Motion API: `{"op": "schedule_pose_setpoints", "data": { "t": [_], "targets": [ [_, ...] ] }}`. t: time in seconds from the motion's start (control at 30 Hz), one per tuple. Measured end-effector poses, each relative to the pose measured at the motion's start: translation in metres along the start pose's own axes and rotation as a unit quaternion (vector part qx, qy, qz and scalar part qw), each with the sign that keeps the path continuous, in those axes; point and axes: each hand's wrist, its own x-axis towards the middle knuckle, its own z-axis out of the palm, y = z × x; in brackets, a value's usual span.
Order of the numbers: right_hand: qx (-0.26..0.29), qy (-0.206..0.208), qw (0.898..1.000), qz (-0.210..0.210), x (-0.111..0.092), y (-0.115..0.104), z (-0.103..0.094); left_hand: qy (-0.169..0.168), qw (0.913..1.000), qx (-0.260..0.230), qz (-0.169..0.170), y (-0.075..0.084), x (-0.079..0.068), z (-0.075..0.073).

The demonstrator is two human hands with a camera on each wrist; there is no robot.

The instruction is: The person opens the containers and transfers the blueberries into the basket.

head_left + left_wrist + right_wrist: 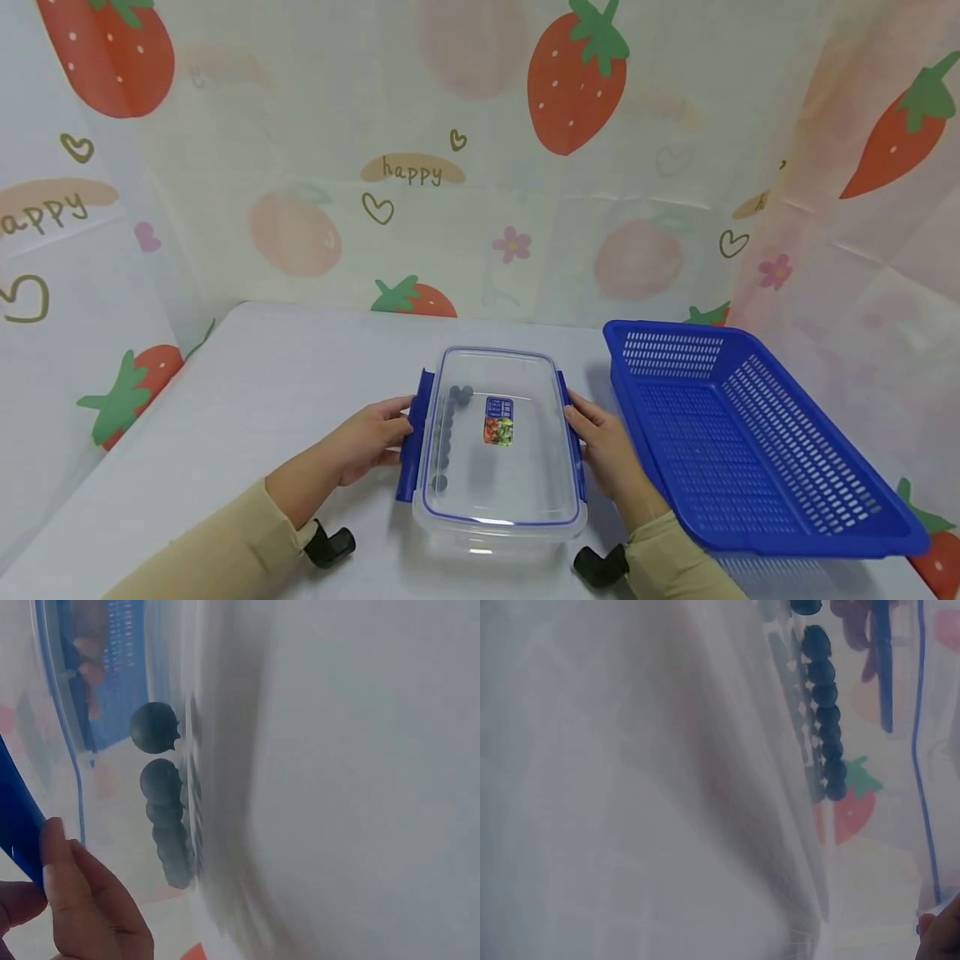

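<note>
A clear plastic food container (457, 512) stands on the white table with its clear lid (532, 450) on top. Blue latch flaps run along both long sides. The left flap (417, 437) sticks outward, and my left hand (367, 442) pinches its edge between thumb and fingers, as the left wrist view also shows. At the opposite side, my right hand (609, 450) grips the container at its right flap (572, 446); the right wrist view catches only a bit of that hand. Several blueberries (155, 727) lie inside, mostly in a line along the left wall.
A blue perforated plastic basket (757, 533) stands right of the container, close by my right forearm. Behind the white table (300, 358) hangs a curtain (465, 250) printed with strawberries. Black wrist mounts (330, 546) sit below both my wrists.
</note>
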Motion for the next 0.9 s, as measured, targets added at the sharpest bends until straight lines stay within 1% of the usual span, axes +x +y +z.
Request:
{"op": "schedule_pose_setpoints", "data": {
  "t": [0.17, 0.3, 0.43, 0.67, 0.8, 0.9],
  "targets": [
    [0.003, 0.002, 1.0, 0.003, 0.0, 0.0, 0.0, 0.015, 0.9994, 0.021, -0.023, 0.002, -0.002, -0.002],
    [0.003, 0.002, 1.0, 0.008, 0.001, 0.0, 0.0, 0.014, 0.9991, 0.023, -0.033, 0.005, -0.004, -0.003],
    [0.006, 0.001, 1.0, 0.008, 0.0, 0.0, 0.0, 0.011, 0.9992, 0.027, -0.029, 0.01, -0.005, -0.004],
    [0.011, 0.0, 1.0, 0.008, -0.001, -0.001, 0.0, 0.028, 0.9989, 0.036, -0.014, 0.021, -0.004, -0.005],
    [0.009, 0.0, 1.0, 0.01, -0.001, -0.001, 0.0, 0.021, 0.999, 0.038, -0.003, 0.025, -0.004, -0.002],
    [0.007, -0.001, 1.0, 0.01, -0.001, 0.0, 0.0, 0.013, 0.9989, 0.046, -0.005, 0.024, -0.002, 0.002]
  ]
}}
